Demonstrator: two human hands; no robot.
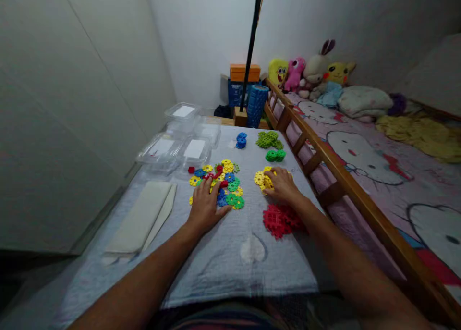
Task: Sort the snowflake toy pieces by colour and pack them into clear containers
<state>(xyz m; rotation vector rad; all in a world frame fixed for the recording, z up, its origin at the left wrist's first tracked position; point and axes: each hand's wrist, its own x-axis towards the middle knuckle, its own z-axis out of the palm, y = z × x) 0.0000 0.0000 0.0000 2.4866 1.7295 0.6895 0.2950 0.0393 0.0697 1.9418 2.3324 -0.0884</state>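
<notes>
My left hand [206,202] rests on a mixed heap of plastic snowflake discs [233,200] in yellow, blue, green and red, its fingers spread. Over a yellow pile of the same notched discs [258,178], my right hand [283,185] curls its fingers and thumb around some of them; exactly which ones is hidden. Just nearer to me lie red square notched pieces [275,220], partly covered by my right forearm. Farther back are a small blue pile [241,140], an olive-green pile [268,139] and a green pile [275,155].
Clear plastic containers [158,150] with white labels stand at the table's left back. A folded cream cloth [142,217] lies at left on the pale tablecloth [226,258]. A wooden bed rail [331,169] runs along the right. A black pole [251,46] rises behind the table.
</notes>
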